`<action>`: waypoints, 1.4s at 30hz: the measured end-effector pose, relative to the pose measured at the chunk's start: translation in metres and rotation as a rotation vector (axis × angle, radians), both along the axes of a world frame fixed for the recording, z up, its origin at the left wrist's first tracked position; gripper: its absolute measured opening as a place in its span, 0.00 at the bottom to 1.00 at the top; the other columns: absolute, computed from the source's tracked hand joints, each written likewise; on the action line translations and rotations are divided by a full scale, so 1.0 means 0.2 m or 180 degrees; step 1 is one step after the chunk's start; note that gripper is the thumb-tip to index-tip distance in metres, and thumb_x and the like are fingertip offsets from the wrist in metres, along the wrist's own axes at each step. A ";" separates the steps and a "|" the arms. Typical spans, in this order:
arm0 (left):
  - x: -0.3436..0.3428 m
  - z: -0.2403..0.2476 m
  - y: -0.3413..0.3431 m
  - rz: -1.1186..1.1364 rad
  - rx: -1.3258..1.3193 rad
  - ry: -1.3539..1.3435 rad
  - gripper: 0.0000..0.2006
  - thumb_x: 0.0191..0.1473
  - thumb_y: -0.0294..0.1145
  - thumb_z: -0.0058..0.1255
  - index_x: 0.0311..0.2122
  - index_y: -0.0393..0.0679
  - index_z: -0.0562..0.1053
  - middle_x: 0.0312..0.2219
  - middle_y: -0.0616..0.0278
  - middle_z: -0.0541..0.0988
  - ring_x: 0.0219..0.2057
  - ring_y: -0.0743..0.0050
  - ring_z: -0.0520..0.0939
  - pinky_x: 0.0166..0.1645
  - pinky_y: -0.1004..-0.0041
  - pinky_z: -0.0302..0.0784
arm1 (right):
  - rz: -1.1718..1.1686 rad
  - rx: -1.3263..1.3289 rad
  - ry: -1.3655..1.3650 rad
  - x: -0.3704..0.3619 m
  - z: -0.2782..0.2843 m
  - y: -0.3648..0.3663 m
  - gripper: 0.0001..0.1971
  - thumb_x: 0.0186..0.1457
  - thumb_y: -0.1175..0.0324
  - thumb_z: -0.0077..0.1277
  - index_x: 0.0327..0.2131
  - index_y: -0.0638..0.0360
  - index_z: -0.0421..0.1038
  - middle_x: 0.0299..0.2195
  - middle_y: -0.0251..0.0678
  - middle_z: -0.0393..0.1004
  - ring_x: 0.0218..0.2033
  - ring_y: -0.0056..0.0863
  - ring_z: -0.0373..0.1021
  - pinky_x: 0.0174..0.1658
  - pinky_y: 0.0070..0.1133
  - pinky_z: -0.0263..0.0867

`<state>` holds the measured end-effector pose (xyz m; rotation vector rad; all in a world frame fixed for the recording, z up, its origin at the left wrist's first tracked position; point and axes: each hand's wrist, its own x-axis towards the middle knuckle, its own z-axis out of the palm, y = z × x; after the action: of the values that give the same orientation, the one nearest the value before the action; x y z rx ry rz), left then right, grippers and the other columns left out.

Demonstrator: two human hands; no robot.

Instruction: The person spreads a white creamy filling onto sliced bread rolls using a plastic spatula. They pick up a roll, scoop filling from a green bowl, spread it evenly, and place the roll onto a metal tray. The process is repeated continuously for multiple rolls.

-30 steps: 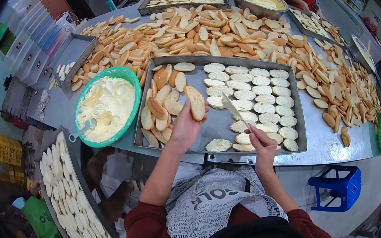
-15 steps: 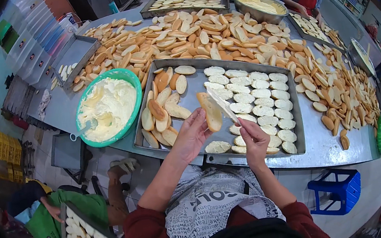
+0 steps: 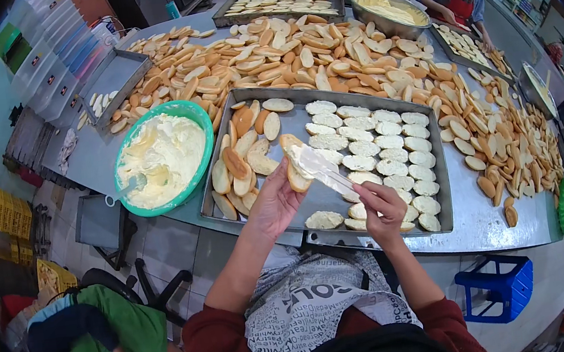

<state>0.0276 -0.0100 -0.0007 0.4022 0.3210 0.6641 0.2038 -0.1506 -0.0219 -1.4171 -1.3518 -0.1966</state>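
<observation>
My left hand grips an oval bread slice on edge, over the middle of a metal tray. In my right hand is a flat spreading spatula, its blade lying against the slice's face, where white cream shows. Rows of cream-coated slices fill the tray's right part, and one coated slice lies near its front edge. Uncoated slices are heaped along the tray's left side. Left of it, a green bowl holds pale cream and a utensil with a ring-ended handle.
A large bread pile spreads behind and right of the tray. Beyond are another filled tray and a metal bowl. Co-workers are at the far side, right and lower left. A blue stool stands at lower right.
The spatula blade has moved from beside the slice's upper edge down across its face, and cream now shows there. My left hand shifted slightly left. The lower-left person has bent forward.
</observation>
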 end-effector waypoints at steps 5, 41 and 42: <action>0.01 -0.02 0.02 0.0455 0.0244 0.0411 0.15 0.59 0.37 0.47 0.51 0.49 0.66 0.45 0.67 0.74 0.44 0.78 0.77 0.45 0.77 0.77 | -0.0152 -0.0104 -0.0050 0.02 0.13 -0.08 0.19 0.38 0.85 0.54 0.36 0.54 0.79 0.28 0.37 0.77 0.26 0.28 0.72 0.30 0.20 0.66; 0.00 -0.16 0.15 -0.0797 0.0557 0.1069 0.18 0.61 0.37 0.42 0.55 0.48 0.61 0.43 0.67 0.74 0.42 0.82 0.78 0.43 0.80 0.76 | -0.1378 -0.0297 -0.0260 0.07 0.10 -0.04 0.20 0.42 0.83 0.53 0.40 0.50 0.78 0.34 0.37 0.77 0.33 0.29 0.72 0.37 0.22 0.64; 0.01 -0.18 0.17 -0.0883 0.0556 0.1128 0.18 0.61 0.38 0.42 0.55 0.47 0.61 0.43 0.67 0.75 0.41 0.82 0.78 0.43 0.80 0.75 | -0.1383 -0.0312 -0.0174 0.08 0.07 -0.06 0.20 0.43 0.83 0.54 0.40 0.50 0.78 0.34 0.37 0.77 0.33 0.29 0.72 0.37 0.22 0.64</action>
<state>0.0296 0.0240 -0.0359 0.7205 0.5339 0.3467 0.2198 -0.1635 -0.0073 -1.7893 -1.0930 -0.4612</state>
